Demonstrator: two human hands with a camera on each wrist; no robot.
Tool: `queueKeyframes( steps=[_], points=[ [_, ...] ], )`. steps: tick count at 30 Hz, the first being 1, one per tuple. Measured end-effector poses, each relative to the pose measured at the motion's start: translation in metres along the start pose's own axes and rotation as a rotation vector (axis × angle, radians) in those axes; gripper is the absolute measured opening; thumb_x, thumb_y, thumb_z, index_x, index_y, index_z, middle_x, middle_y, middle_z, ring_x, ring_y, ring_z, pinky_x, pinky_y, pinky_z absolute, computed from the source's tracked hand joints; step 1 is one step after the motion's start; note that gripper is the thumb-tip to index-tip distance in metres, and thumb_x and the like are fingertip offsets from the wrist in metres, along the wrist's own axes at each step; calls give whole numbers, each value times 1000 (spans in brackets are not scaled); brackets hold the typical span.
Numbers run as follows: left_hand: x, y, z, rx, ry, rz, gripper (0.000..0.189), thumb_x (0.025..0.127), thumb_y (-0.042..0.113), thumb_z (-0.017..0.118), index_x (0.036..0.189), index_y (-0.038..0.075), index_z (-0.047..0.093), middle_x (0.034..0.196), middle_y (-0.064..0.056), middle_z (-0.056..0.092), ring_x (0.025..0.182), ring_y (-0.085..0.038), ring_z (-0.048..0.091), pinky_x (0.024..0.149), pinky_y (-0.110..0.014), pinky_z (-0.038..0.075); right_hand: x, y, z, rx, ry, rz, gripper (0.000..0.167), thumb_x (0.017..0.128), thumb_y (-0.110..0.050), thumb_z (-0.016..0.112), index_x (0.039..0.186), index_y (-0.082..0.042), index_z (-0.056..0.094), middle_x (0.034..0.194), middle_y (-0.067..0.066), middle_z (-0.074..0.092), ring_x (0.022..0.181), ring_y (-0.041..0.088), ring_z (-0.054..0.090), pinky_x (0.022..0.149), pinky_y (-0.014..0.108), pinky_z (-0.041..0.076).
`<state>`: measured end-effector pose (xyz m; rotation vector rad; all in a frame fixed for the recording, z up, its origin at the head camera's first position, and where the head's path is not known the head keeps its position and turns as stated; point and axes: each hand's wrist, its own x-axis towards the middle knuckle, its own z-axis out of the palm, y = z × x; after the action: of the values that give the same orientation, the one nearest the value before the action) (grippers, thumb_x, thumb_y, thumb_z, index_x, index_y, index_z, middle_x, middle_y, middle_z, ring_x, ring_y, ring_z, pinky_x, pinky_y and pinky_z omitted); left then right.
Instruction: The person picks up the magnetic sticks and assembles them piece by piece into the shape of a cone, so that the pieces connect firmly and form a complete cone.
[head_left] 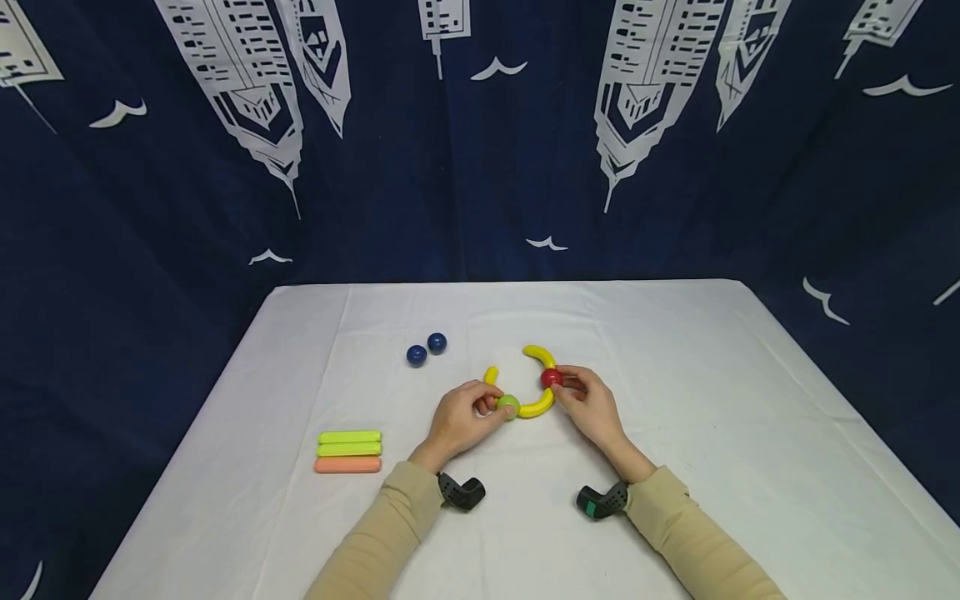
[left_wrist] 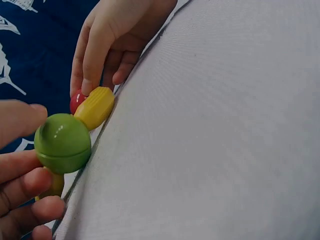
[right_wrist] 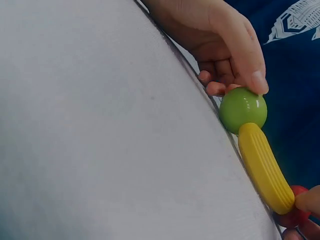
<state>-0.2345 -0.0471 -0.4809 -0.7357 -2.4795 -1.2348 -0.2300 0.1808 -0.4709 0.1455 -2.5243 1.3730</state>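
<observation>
Curved yellow rods and two balls form an open, part-ring chain on the white cloth. My left hand [head_left: 468, 414] pinches the green ball [head_left: 508, 407] between thumb and fingers. With thumb and fingertips, my right hand [head_left: 592, 407] grips the red ball [head_left: 551, 378]. A ridged yellow rod [right_wrist: 265, 167] joins the green ball to the red one. From the red ball, another yellow rod [head_left: 539, 354] curves away at the far side. The third yellow rod [head_left: 491, 375] extends from near the green ball, partly hidden by the left hand's fingers.
Two dark blue balls [head_left: 416, 356] lie at the back, left of the chain. Two lime-green straight rods [head_left: 349, 437] and an orange one [head_left: 347, 465] lie side by side at the left. A dark blue patterned curtain [head_left: 465, 167] hangs behind the white-covered table [head_left: 675, 333].
</observation>
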Motion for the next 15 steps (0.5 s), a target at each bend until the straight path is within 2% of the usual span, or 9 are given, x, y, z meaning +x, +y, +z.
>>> queueKeyframes(
  steps=[3,6,12,15],
  points=[
    [0,0,0,-28,-15,22,19,81,28,70,90,11,70,73,6,58,62,-6,51,57,-19,43,1,0,0,-24,3,-11,35,88,-11,65,121,-1,60,115,15,59,100,25,60,78,29,50],
    [0,-1,1,-17,-14,25,16,82,26,69,90,12,71,73,7,57,63,-5,50,57,-19,42,2,1,1,-39,-4,-12,37,89,-15,64,124,-2,58,116,14,60,101,24,60,77,30,50],
    [0,0,0,31,4,33,20,82,31,70,93,15,73,86,6,57,75,-7,49,66,-22,43,3,2,2,-42,-15,3,41,89,-24,66,124,-6,59,112,12,65,94,21,61,72,27,49],
    [0,1,0,15,-20,49,23,82,33,71,94,15,74,87,6,58,78,-8,51,69,-22,44,4,2,3,-55,-1,-5,42,87,-27,68,123,-7,60,108,12,66,91,21,61,69,26,48]
  ],
)
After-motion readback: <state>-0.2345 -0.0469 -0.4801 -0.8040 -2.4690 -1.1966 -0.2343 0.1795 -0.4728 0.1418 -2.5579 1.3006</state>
